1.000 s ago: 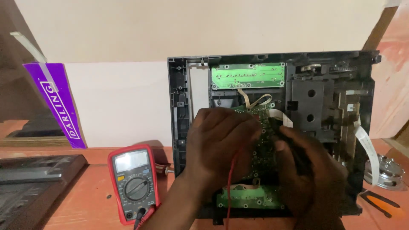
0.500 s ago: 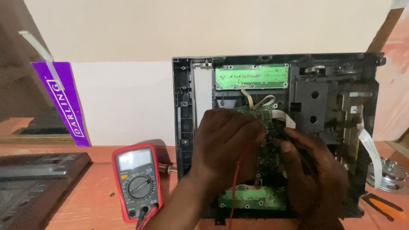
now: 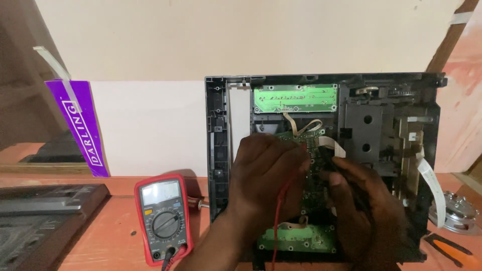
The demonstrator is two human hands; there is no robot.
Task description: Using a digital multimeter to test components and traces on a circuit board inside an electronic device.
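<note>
A red meter [image 3: 164, 217] with a round dial lies on the reddish table [image 3: 105, 236] at eight o'clock from the hands; a purple strip [image 3: 80, 125] leans further out at nine, a silver speaker [image 3: 459, 213] at three. The grey plastic casing [image 3: 221, 145] stands upright, and both hands hide much of its middle. The left hand [image 3: 268, 173] is curled, pinching a red wire [image 3: 277, 221] against the dark green circuit board [image 3: 306, 150]. The right hand [image 3: 369, 211] is closed around a thin black probe [image 3: 326, 156] touching that board.
</note>
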